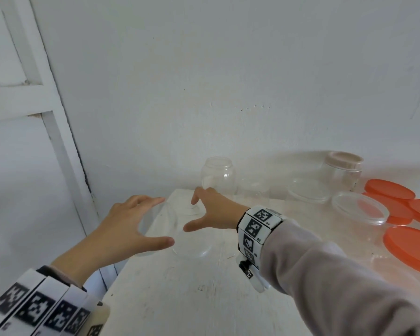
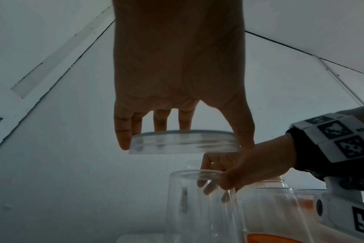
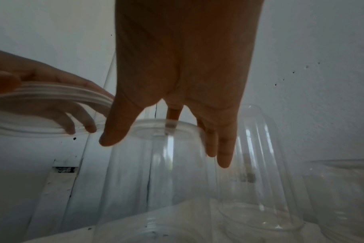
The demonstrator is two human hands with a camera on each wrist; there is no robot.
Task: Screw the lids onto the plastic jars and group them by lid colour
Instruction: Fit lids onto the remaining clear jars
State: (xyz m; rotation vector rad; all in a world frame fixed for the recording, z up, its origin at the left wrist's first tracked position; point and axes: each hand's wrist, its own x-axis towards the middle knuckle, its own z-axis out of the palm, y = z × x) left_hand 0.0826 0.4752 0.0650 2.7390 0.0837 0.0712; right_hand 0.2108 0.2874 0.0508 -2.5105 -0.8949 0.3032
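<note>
My left hand holds a clear lid by its rim, fingers curled round the edge, flat side level. My right hand has fingers draped over the top rim of a clear jar standing at the counter's 9 o'clock corner, thumb spread wide. From the left wrist view the lid hangs above the jar and offset toward 10 o'clock, not touching. The jar's long axis is vertical; I think it stands mouth down, though the clear plastic makes that hard to read. If so, it needs righting before the lid goes on. Orange lids lie at 3 o'clock, well apart.
</note>
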